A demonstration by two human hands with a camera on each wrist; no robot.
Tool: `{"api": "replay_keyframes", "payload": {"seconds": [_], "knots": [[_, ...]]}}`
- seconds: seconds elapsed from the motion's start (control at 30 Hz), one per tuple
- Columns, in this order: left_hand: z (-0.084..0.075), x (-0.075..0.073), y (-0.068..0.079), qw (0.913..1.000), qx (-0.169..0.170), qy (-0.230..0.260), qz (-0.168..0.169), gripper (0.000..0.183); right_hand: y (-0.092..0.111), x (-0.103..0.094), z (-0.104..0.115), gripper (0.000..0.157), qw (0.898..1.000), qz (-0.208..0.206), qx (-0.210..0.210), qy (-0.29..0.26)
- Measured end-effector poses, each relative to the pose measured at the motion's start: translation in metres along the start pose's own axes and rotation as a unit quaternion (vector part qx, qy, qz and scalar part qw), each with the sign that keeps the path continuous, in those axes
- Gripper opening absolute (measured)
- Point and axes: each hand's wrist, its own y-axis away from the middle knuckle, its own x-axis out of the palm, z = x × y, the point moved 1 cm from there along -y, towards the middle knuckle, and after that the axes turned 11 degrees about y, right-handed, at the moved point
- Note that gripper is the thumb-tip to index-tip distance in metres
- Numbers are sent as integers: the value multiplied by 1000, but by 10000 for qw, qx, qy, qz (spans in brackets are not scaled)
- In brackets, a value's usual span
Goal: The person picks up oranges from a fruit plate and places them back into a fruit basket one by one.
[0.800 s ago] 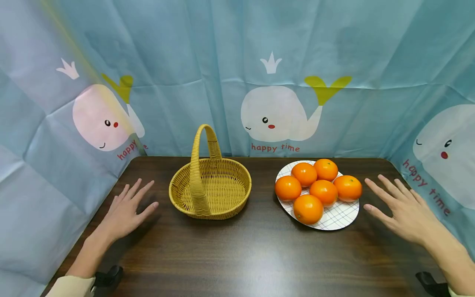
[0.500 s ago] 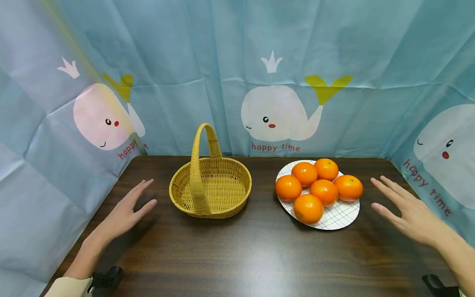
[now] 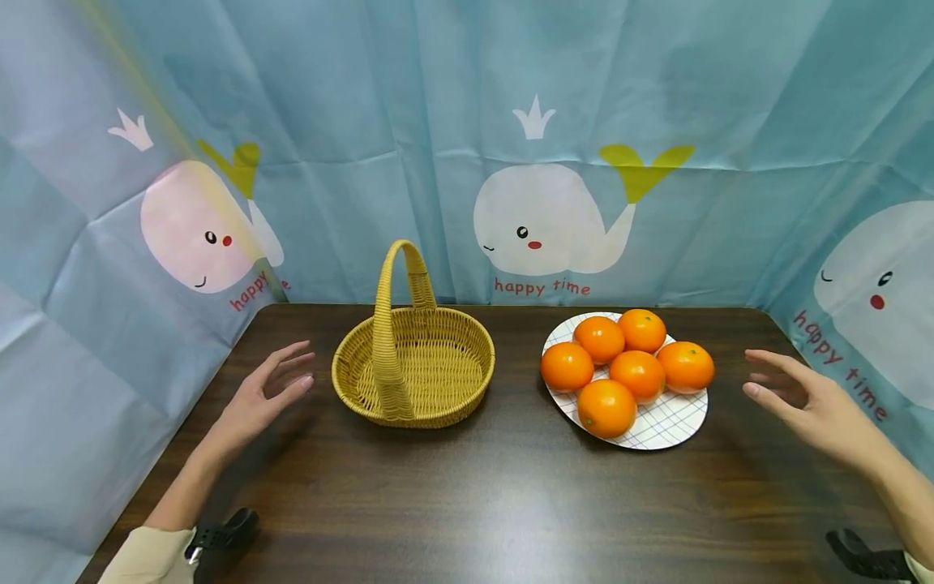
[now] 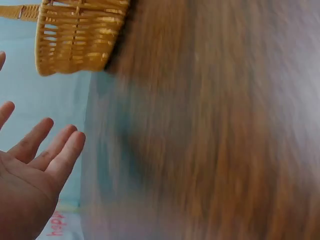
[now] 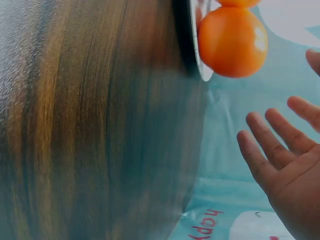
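My left hand [image 3: 255,403] hovers left of a yellow woven basket [image 3: 445,369] with a tall arched handle, fingers relaxed and holding nothing. Nothing lies in the basket. In the left wrist view the fingers of this hand [image 4: 32,170] spread apart below the basket's wall [image 4: 80,37]. On the other side, my right hand [image 3: 820,410] is held just right of a white checked plate [image 3: 667,426] bearing several oranges [image 3: 607,408]. Its fingers are loosely bent around nothing. The right wrist view has the same hand [image 5: 287,155] apart from the nearest orange [image 5: 232,42].
Basket and plate stand on a dark brown wooden table [image 3: 452,503]. A light blue curtain [image 3: 350,203] with whale prints hangs behind it and along both sides. Each wrist wears a black strap [image 3: 222,531].
Both hands have turned more on edge, and their spread fingers have drawn together and bent a little. The right hand has shifted right, away from the plate. Basket and oranges have stayed put.
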Motion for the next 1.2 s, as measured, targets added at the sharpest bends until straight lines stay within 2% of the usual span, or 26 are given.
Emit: {"api": "replay_keyframes", "payload": {"seconds": [0.13,0.27,0.47,0.6,0.77,1.0,1.2], "knots": [[2,7,-6,9988,207,452,40,54,-3,1,-6,52,9992,-12,222,-330],[1,12,-9,9982,299,507,144,49,-5,2,-10,57,9978,122,414,-507],[1,17,-13,9984,248,435,275,47,-11,7,-12,84,9947,671,93,-771],[1,19,-14,9980,245,450,368,47,-19,13,-12,102,9925,878,-46,-852],[2,20,-14,9979,238,435,407,48,-31,23,-10,111,9888,1039,-271,-1039],[3,20,-14,9988,82,284,394,53,-44,36,-8,103,9882,985,-401,-1103],[1,21,-13,9988,86,228,414,55,-49,41,-8,79,9890,857,-402,-1133]]}}
